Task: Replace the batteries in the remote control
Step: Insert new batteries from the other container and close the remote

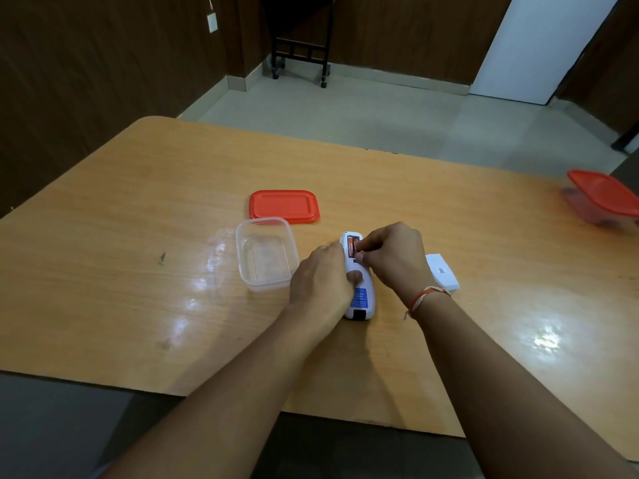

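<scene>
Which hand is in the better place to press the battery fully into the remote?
The right hand: its fingertips are already at the battery in the open compartment. The left hand is busy gripping the remote against the table.

Dark brown wood panelling (103,63) covers the walls, with a small white switch plate (212,22) on the left wall. The floor (380,112) is pale grey tile. A black wheeled stand (300,53) sits against the far wall, and a white panel (539,46) stands to its right. The glossy orange-brown wood-grain surface (138,219) shows bright glare patches.
</scene>
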